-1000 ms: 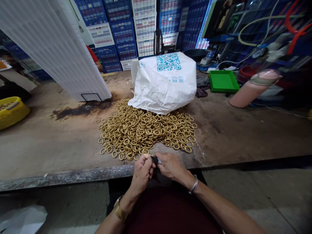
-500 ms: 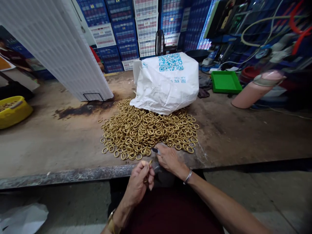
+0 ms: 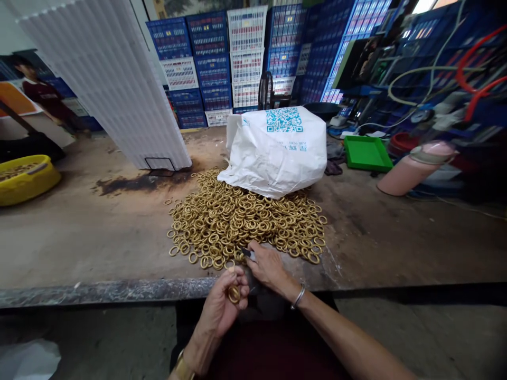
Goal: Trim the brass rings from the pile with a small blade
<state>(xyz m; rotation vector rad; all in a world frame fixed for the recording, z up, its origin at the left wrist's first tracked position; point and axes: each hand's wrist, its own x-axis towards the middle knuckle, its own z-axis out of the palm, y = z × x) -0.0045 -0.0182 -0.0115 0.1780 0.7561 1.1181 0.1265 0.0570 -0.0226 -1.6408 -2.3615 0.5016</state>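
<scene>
A wide heap of gold-coloured rings (image 3: 237, 216) lies on the workbench in front of me. My left hand (image 3: 225, 298) is curled palm up at the bench edge, with a few gold rings (image 3: 233, 294) in its palm and another pinched at the fingertips. Just to its right, my right hand (image 3: 270, 270) grips a small knife (image 3: 247, 254) with a dark tip and a greyish body, mostly covered by the fingers. The dark tip points left at the near side of the heap.
A white printed sack (image 3: 277, 158) rests on the heap's far side. Ribbed white panels (image 3: 119, 95) lean at left, beyond a yellow basin (image 3: 27, 182). A green tray (image 3: 367, 153) and pink bottle (image 3: 414, 170) stand right. Stacked crates (image 3: 214, 68) and a person (image 3: 43, 95) are behind.
My left hand has turned palm up, showing the rings inside it. My right hand stays by the heap with the knife. The camera view has tilted up slightly.
</scene>
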